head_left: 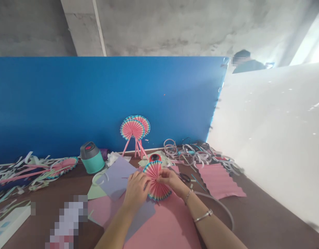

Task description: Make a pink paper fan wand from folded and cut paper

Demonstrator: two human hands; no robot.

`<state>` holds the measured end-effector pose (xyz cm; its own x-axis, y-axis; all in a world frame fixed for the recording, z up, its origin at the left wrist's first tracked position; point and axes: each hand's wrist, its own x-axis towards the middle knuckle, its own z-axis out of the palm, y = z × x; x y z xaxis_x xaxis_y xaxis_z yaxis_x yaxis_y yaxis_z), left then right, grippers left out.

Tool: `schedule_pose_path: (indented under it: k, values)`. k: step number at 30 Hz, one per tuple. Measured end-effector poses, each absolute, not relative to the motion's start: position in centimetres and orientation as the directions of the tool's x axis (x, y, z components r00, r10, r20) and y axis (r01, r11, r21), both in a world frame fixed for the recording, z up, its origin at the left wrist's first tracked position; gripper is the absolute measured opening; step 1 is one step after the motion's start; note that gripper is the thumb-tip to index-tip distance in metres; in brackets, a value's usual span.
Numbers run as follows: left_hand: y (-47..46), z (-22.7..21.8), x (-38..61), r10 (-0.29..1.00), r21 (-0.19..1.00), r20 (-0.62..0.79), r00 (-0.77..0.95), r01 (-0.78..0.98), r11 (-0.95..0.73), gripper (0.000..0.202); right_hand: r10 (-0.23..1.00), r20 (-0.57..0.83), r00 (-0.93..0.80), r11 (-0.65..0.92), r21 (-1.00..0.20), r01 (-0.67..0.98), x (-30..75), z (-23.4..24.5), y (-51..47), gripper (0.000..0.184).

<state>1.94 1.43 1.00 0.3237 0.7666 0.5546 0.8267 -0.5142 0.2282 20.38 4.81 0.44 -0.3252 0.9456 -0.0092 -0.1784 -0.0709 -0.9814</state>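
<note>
A pleated pink paper fan [159, 191] with a blue-and-cream striped rim stands spread between my hands, above the coloured sheets. My left hand [137, 188] is closed on its left side, the fingertips partly hidden behind the folds. With thumb and forefinger together, my right hand [171, 179] pinches the fan near its middle on the right. Just behind it sits a round red and black object [155, 157], partly covered by the fan. Under both hands lie a pink paper sheet [164, 224] and a purple sheet [119, 176].
Finished pink fans on sticks [132, 129] lean against the blue partition [97, 93]. A teal jug-like container [93, 162] stands at left, beside heaps of paper strips [27, 169]. Rolled strips [200, 157], black-handled scissors [185, 177] and pleated pink paper [220, 180] lie at right. A person [249, 65] is beyond the white partition.
</note>
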Motion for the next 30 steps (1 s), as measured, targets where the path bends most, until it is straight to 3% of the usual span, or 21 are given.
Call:
schedule_pose_path:
  k: [7, 23, 30]
  values:
    - [1.41, 0.98, 2.22, 0.743, 0.175, 0.571, 0.350, 0.832, -0.526, 0.017, 0.953, -0.048, -0.300, -0.110, -0.975, -0.194, 20.13, 0.62, 4.67, 0.046]
    - [0.98, 1.43, 2.64, 0.760, 0.206, 0.563, 0.323, 0.836, -0.508, 0.012, 0.946, -0.041, -0.323, -0.113, -0.972, -0.206, 20.16, 0.96, 4.45, 0.042]
    - [1.03, 1.11, 2.61, 0.749, 0.142, 0.558, 0.356, 0.849, -0.509, 0.017, 0.943, -0.074, -0.324, -0.153, -0.963, -0.224, 20.13, 0.78, 4.52, 0.045]
